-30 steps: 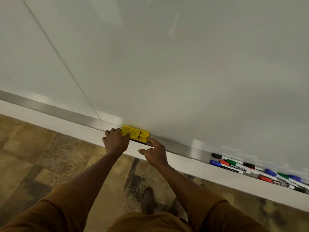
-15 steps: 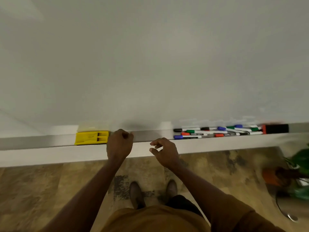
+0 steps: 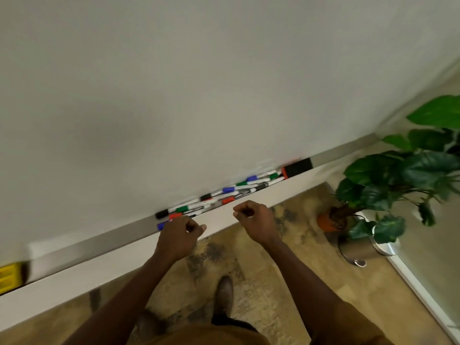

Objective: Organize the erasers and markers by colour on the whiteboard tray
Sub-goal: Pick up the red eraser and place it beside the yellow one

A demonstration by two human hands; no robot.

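Hands (image 3: pixel 178 236) now beside tray's (image 3: pixel 104 241) mixed markers (image 3: pixel 224 195)

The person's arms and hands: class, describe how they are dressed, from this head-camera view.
Both forearms are bare. The left hand and right hand wear no gloves, and no rings, watch or bracelet are visible. A brown short sleeve covers the right upper arm; the left sleeve lies outside the frame.

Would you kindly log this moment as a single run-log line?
left hand: curled, at markers' left end | right hand: curled, empty, off tray | yellow eraser: far left | black eraser: right of markers
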